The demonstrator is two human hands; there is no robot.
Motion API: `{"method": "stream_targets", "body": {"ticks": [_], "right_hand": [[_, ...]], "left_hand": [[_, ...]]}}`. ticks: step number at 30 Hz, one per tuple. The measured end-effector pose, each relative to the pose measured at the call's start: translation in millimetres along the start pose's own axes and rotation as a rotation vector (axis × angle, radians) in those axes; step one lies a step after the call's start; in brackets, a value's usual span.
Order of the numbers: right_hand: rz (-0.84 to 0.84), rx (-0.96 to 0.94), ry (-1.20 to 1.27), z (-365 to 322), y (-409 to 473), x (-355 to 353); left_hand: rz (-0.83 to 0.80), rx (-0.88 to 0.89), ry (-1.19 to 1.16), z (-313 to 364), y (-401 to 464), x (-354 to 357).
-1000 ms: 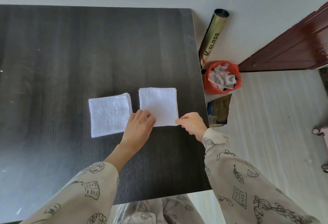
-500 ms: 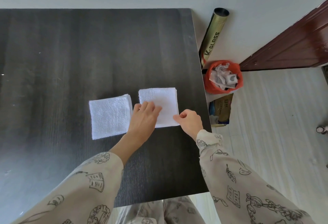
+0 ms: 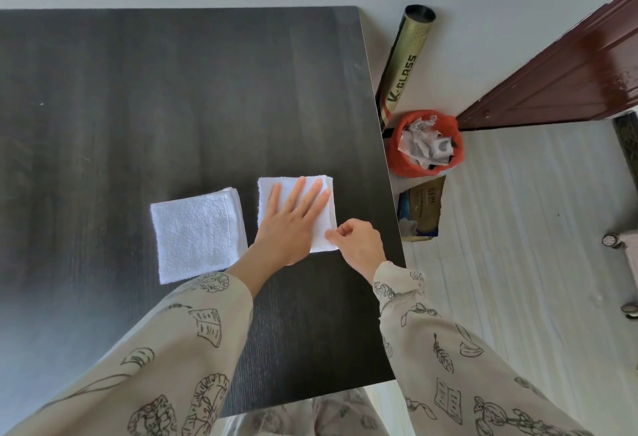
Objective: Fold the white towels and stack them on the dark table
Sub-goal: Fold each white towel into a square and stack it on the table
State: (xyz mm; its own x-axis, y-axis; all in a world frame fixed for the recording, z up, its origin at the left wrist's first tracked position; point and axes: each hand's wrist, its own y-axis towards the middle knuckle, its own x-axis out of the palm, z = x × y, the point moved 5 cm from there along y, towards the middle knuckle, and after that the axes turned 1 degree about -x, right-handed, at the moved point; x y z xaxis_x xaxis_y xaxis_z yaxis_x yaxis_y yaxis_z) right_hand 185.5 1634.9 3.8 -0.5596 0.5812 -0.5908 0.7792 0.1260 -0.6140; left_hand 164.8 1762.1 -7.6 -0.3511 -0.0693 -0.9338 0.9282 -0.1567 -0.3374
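White terry squares lie side by side on the dark desk (image 3: 172, 90), a narrow strip of bare wood between them. The left towel (image 3: 195, 233) sits alone. On the right towel (image 3: 322, 232), close to the desk's right edge, the left hand (image 3: 291, 225) presses flat, fingers straight and spread. The right hand (image 3: 359, 245) pinches that towel's near right corner. Behind both towels the desk runs wide and bare to the wall.

The head camera looks steeply down, close over the dark table (image 3: 172, 90).
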Motion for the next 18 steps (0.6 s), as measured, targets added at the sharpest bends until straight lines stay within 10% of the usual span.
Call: {"method": "stream_targets", "body": {"ticks": [11, 18], "right_hand": [[0.066, -0.051, 0.238, 15.2, -40.4, -56.4], [0.290, -0.063, 0.409, 107.6, -109.8, -153.9]], "left_hand": [[0.129, -0.033, -0.360, 24.9, -28.4, -51.3], [0.247, 0.240, -0.365, 169.9, -30.6, -103.6]]}}
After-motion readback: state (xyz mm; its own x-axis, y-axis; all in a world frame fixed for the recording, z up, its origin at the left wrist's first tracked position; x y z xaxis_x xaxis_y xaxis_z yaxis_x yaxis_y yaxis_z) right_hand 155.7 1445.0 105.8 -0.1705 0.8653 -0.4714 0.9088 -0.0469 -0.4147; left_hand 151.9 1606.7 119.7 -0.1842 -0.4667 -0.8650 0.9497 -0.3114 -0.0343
